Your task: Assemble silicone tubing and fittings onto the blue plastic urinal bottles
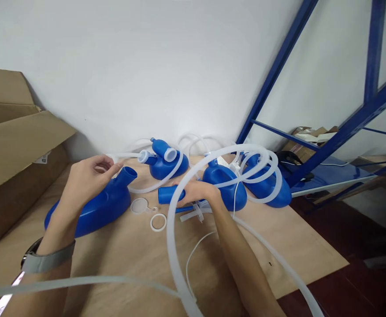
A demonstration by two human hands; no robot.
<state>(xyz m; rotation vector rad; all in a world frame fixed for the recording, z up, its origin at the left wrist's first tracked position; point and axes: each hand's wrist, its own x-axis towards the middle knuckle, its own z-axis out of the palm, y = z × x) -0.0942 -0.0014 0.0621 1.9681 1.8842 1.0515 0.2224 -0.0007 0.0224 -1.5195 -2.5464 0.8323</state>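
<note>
My left hand (92, 178) is beside the neck of a blue plastic urinal bottle (105, 204) lying at the left. Its fingers are curled and pinched; what they hold, if anything, is hidden. My right hand (196, 192) is closed around a short blue tube-shaped piece (168, 195), its open end facing left. On the table between the hands lie a clear round cap with a tab (139, 205) and a white ring (158, 215). A clear hose (172, 240) loops in front of my right hand. A clear plastic fitting (198, 211) lies just below that hand.
Another blue bottle (166, 165) with white caps stands by the wall. Two more, a nearer one (224, 185) and a farther one (275, 187), lie at the right under coiled hose. A cardboard box (21, 176) is at the left, a blue metal rack (275, 70) at the right.
</note>
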